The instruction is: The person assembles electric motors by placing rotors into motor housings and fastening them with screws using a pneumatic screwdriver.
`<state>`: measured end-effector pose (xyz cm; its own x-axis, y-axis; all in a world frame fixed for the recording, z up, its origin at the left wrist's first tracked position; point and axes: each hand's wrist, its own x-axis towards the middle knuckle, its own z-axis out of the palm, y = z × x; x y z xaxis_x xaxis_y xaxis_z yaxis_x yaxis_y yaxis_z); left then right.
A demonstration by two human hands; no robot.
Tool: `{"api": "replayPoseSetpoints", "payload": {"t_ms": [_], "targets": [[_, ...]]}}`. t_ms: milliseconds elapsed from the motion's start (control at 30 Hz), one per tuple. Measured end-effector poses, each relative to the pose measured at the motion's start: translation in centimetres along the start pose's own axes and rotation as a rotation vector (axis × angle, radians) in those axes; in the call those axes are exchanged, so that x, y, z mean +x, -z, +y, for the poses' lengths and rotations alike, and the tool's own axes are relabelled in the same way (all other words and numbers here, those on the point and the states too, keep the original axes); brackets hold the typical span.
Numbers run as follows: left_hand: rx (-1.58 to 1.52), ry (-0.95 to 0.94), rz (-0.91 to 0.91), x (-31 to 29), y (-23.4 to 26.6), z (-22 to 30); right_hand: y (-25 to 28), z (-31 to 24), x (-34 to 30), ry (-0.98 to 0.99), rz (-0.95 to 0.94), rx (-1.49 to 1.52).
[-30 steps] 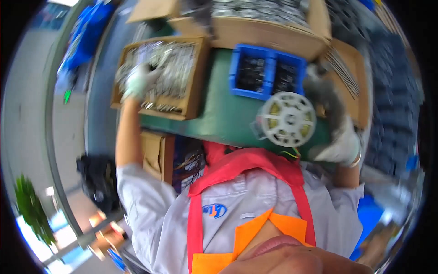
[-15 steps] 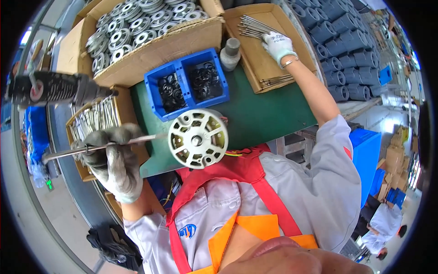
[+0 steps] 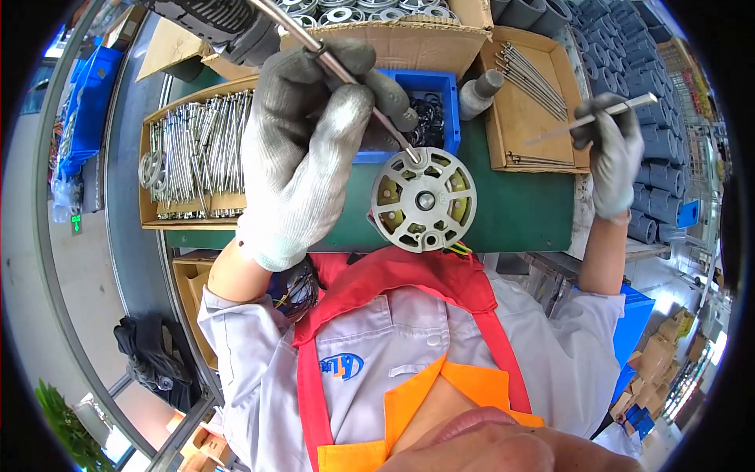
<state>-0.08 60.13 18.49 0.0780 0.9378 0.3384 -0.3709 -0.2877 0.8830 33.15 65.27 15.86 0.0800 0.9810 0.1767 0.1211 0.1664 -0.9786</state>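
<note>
My left hand (image 3: 314, 141), in a grey-and-white work glove, is closed around a long metal rod (image 3: 346, 76) that carries a small dark ring. The rod slants down to the right, its lower end at a hole near the upper edge of a round motor with a slotted silver end cover (image 3: 385, 214). Whether the rod's end is inside the hole, I cannot tell. Off to the right, my gloved right hand (image 3: 616, 161) pinches another long thin metal rod (image 3: 621, 107), apart from the motor. Coloured wires (image 3: 460, 248) show below the motor.
The motor is over a green work surface (image 3: 519, 212). A carton of metal rods (image 3: 149, 212) stands left, and a shallow carton (image 3: 503, 141) with rods right. Behind are a blue bin (image 3: 448, 106) of black rings, a bottle (image 3: 476, 98) and a dark power tool (image 3: 212, 27).
My right hand has left the right carton with a rod. My left hand's rod has swung from nearly level beside the motor to a downward slant at its end cover. The view has shifted.
</note>
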Motion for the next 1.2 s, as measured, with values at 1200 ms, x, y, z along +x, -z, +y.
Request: {"api": "replayPoseSetpoints", "payload": {"t_ms": [1200], "targets": [[-0.004, 0.028, -0.058, -6.5, 1.9, -10.3, -11.5, -5.2, -4.8, 0.483, -1.099, -0.408]]}}
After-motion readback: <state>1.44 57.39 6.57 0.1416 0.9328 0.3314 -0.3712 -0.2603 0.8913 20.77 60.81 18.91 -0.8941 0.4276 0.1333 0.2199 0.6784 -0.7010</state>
